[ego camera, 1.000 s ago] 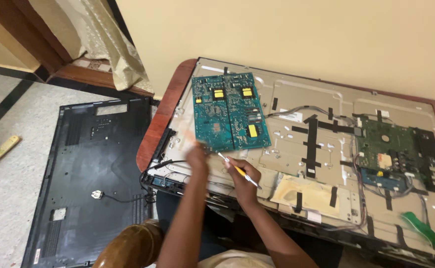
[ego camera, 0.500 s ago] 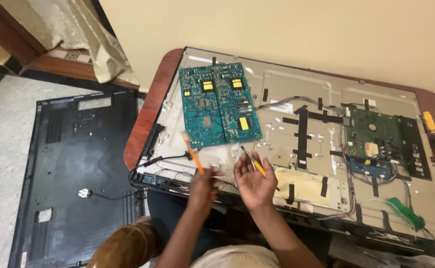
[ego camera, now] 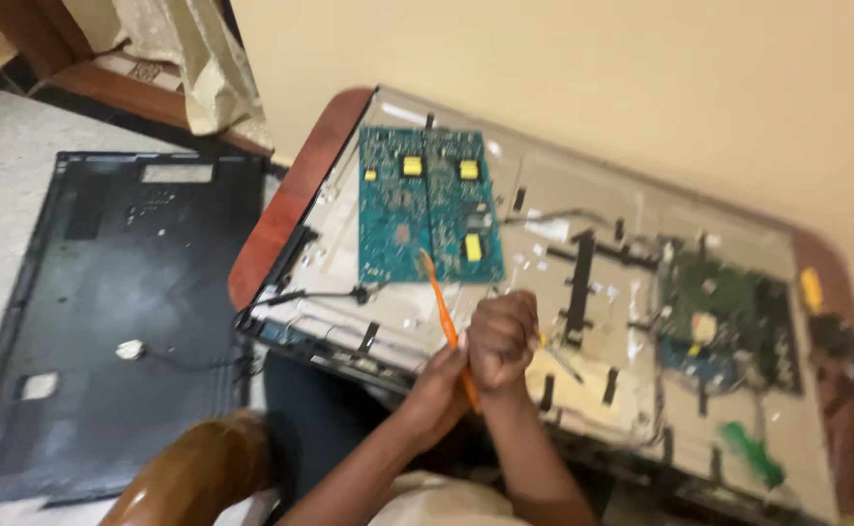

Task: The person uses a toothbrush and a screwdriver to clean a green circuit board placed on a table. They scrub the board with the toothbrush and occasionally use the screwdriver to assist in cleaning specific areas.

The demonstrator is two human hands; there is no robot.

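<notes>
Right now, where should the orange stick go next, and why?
Probably a small tip forward, down to the blue-green circuit board. The thin orange tool is pinched where the left hand and right hand meet, and its tip already points at the board's near edge. The picture is blurred, so contact is unclear.

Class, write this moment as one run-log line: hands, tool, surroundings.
left hand: holds orange tool | right hand: fisted beside tool | below: opened TV panel, teal circuit board | floor: black back cover
</notes>
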